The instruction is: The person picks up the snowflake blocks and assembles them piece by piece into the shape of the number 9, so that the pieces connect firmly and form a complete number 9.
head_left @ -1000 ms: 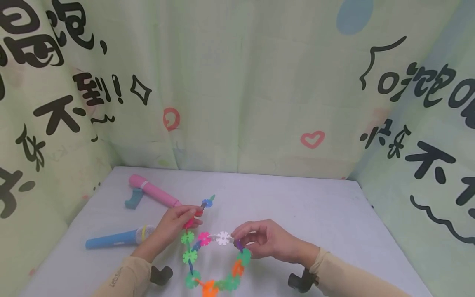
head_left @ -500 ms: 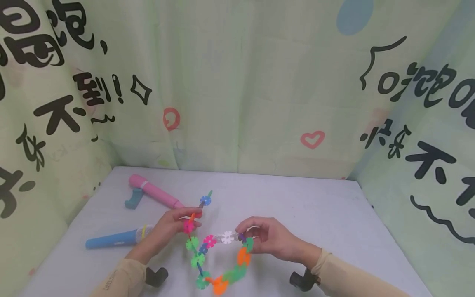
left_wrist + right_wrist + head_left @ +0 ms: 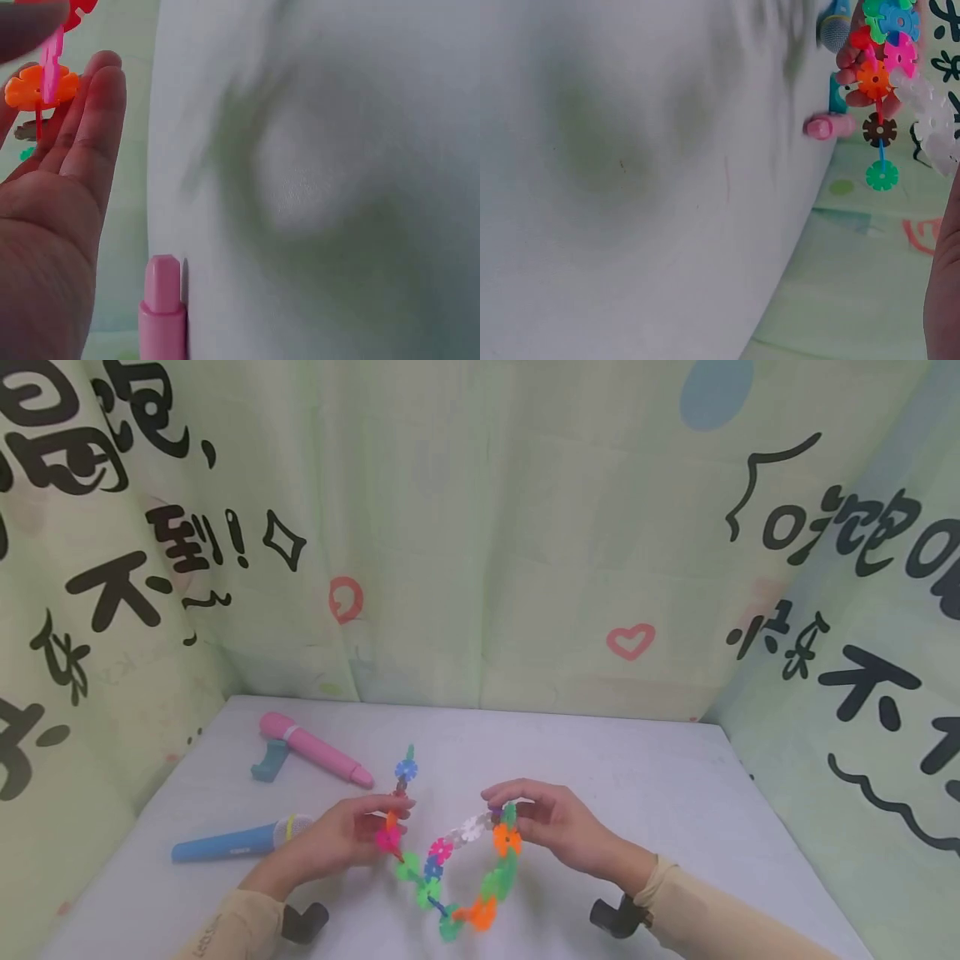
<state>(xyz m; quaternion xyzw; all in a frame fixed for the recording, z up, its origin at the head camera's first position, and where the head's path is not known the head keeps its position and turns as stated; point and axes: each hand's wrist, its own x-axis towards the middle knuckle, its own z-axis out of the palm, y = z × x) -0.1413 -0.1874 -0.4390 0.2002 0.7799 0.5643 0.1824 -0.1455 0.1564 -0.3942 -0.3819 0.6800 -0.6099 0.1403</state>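
Both our hands have lifted the chain (image 3: 457,868) since a second ago, so its loop hangs higher over the table (image 3: 675,793) and has swung rightward. Our left hand (image 3: 341,839) pinches the pink and orange pieces with the short end sticking up; our right hand (image 3: 551,822) pinches the far end by the white piece. Wrist views are blurred, our right palm cut off. Pink mic (image 3: 311,747) and blue mic (image 3: 240,841) lie left; printed green curtains (image 3: 487,527) wall us in
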